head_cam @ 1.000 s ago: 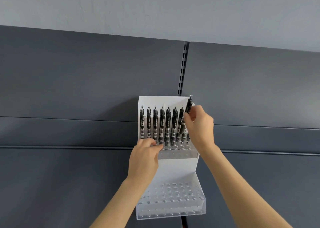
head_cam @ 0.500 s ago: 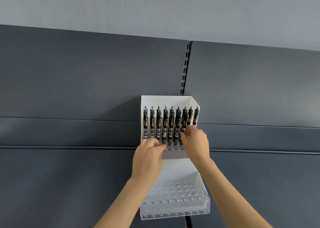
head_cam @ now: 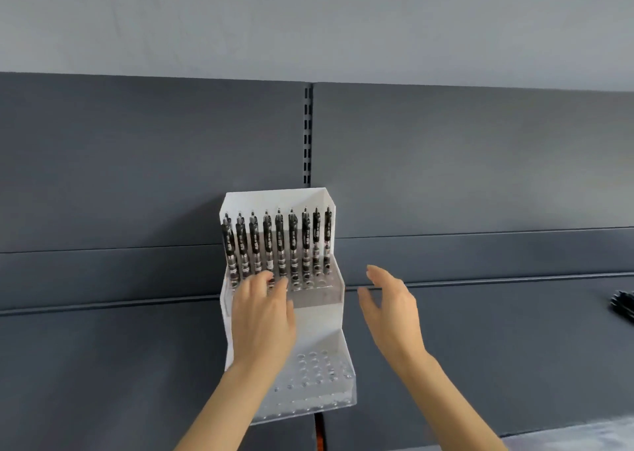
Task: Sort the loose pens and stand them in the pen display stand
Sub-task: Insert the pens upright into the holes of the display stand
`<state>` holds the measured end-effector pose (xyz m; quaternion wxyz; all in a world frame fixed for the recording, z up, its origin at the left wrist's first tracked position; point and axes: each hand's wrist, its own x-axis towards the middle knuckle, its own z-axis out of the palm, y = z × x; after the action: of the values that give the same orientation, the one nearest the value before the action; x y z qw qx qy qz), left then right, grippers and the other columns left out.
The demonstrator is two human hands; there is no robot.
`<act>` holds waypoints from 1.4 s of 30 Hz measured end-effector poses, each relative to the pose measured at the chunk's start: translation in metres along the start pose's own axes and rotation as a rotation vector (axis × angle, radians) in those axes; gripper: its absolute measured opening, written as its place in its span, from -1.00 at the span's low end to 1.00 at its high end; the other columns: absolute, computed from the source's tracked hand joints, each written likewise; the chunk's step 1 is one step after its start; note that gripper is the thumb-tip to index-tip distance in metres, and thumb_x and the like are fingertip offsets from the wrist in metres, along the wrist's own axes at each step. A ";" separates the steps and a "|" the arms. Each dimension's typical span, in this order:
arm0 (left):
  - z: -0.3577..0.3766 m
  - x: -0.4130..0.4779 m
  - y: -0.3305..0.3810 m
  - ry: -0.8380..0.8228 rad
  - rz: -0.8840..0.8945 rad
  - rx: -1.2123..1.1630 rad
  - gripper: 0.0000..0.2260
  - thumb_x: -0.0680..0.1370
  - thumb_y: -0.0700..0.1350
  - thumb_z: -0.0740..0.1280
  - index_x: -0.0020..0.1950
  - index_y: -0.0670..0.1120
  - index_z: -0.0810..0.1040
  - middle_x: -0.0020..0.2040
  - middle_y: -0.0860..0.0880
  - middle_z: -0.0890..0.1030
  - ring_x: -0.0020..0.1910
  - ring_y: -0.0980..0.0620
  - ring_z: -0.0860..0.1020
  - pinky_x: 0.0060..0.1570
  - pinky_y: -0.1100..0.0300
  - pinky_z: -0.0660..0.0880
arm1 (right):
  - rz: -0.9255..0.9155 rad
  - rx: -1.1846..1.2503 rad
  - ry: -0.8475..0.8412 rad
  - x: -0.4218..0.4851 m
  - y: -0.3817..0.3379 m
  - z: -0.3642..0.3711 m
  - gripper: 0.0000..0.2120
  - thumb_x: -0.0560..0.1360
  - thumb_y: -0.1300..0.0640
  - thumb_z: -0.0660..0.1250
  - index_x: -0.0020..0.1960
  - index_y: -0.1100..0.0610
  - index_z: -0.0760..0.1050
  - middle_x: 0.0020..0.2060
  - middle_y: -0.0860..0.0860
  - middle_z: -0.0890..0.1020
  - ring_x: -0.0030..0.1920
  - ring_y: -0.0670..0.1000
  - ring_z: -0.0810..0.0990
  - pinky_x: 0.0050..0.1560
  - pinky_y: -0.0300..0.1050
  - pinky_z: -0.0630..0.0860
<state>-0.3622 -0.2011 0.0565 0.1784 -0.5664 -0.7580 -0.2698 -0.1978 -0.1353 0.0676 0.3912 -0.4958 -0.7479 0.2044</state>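
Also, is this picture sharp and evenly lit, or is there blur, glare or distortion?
Head view: soft, even light, no hard shadows. Head view: the right hand is slightly motion-blurred, and the print on the pens is too soft to read. Head view: the shelf ledge slants instead of running level; small glints sit on the clear lower tier of the pen display stand.

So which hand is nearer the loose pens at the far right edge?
Right. The right hand is open in the air just right of the pen display stand, well left of the loose pens; the left hand rests on the stand's front, farther away.
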 end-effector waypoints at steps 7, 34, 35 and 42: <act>0.040 -0.021 0.148 -0.171 0.168 -0.107 -0.65 0.14 -0.23 0.61 -0.11 -0.17 0.67 -0.14 -0.14 0.64 -0.20 -0.17 0.62 -0.20 0.03 0.59 | 0.103 -0.358 -0.082 -0.026 0.125 -0.105 -0.53 0.60 0.03 0.13 0.47 0.12 0.17 0.37 -0.02 0.39 0.40 0.02 0.28 0.31 -0.19 0.28; 0.232 -0.009 0.533 -0.732 0.263 -0.365 -0.67 0.63 -0.01 0.09 0.33 -0.08 0.41 0.24 0.02 0.48 0.25 0.04 0.38 0.18 0.24 0.36 | 0.552 -0.354 -0.010 0.006 0.428 -0.379 -0.86 0.56 0.15 0.16 0.03 0.11 0.48 -0.11 -0.03 0.52 0.03 0.05 0.53 -0.10 -0.17 0.37; 0.241 -0.004 0.543 -0.752 0.253 -0.354 -0.67 0.62 0.00 0.09 0.31 -0.08 0.43 0.21 0.02 0.50 0.23 0.04 0.39 0.16 0.23 0.38 | 0.561 -0.343 0.003 0.013 0.438 -0.382 -0.90 0.55 0.16 0.16 -0.04 0.06 0.45 -0.16 -0.06 0.49 -0.03 0.04 0.52 -0.15 -0.18 0.35; 0.285 0.024 0.591 -0.881 0.178 -0.249 -0.64 0.61 0.07 0.09 0.23 -0.11 0.48 0.19 -0.01 0.48 0.25 0.01 0.37 0.10 0.15 0.42 | 0.603 -0.339 -0.005 0.059 0.500 -0.396 -0.68 0.50 0.18 0.20 -0.39 0.14 0.19 -0.47 -0.01 0.31 -0.42 -0.04 0.25 -0.40 -0.16 0.19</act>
<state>0.2052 0.1173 -0.0321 -0.2076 -0.7068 -0.6720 -0.0762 0.3928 0.0972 -0.0149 0.2236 -0.7521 -0.5917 0.1850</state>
